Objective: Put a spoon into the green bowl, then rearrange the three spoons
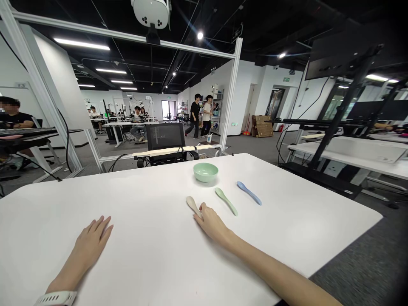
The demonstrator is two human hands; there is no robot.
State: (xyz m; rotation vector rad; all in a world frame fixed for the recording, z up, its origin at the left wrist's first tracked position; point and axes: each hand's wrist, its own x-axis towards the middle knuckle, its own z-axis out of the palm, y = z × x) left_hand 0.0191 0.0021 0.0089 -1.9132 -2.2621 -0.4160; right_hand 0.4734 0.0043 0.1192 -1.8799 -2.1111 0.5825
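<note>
My right hand (211, 221) is at the handle end of a beige spoon (191, 204), thumb and fingers closed about it. The spoon's bowl points away from me, and the end of its handle is hidden by my fingers. Just right of it lies a light green spoon (227, 202), then a blue spoon (249, 193) farther right. Behind the spoons a green bowl (205, 173) stands upright. On the left, my left hand (90, 243) rests flat on the white table, fingers stretched out, holding nothing.
The white table (134, 255) has its far edge just behind the bowl. Beyond it stand a metal frame (230, 93) and a black office chair (165, 137). Several people are in the room behind; two (195, 114) are walking.
</note>
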